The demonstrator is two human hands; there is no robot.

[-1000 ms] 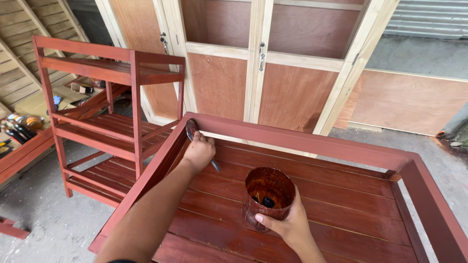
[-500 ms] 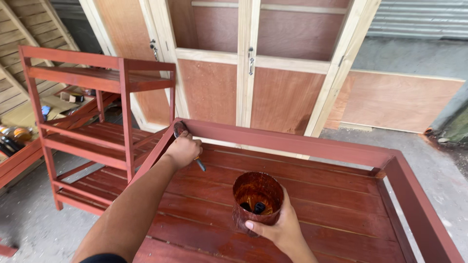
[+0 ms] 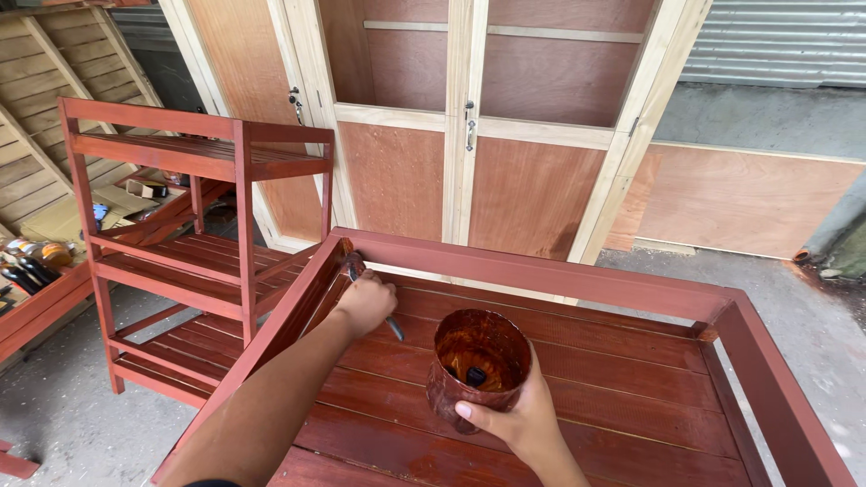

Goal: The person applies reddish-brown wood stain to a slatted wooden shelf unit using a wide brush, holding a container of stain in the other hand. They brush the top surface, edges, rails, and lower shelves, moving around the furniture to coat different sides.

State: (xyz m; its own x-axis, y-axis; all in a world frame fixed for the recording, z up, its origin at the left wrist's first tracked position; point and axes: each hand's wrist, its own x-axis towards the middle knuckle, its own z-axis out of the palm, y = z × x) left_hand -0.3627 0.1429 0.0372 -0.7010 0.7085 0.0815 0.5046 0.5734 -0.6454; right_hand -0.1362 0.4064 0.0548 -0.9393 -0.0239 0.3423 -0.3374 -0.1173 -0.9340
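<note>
My left hand (image 3: 363, 305) grips a paintbrush (image 3: 359, 272) whose bristles press into the inner far-left corner of a red-brown stained wooden rack (image 3: 541, 271) with slatted boards. The brush's dark handle sticks out below my fist. My right hand (image 3: 514, 419) holds a stain-smeared plastic cup (image 3: 476, 368) from below, over the slats in the middle of the rack. Dark stain sits in the bottom of the cup.
A second red-stained shelf unit (image 3: 194, 158) stands to the left on the concrete floor. Behind the rack is an unpainted plywood cabinet (image 3: 469, 135) with double doors. Cans and tools (image 3: 32, 261) lie on a low red frame at far left.
The view has shifted slightly. My left hand stays at the rack's far-left corner with the brush, moving a little along the rail. The cup in my right hand stays over the slats.
</note>
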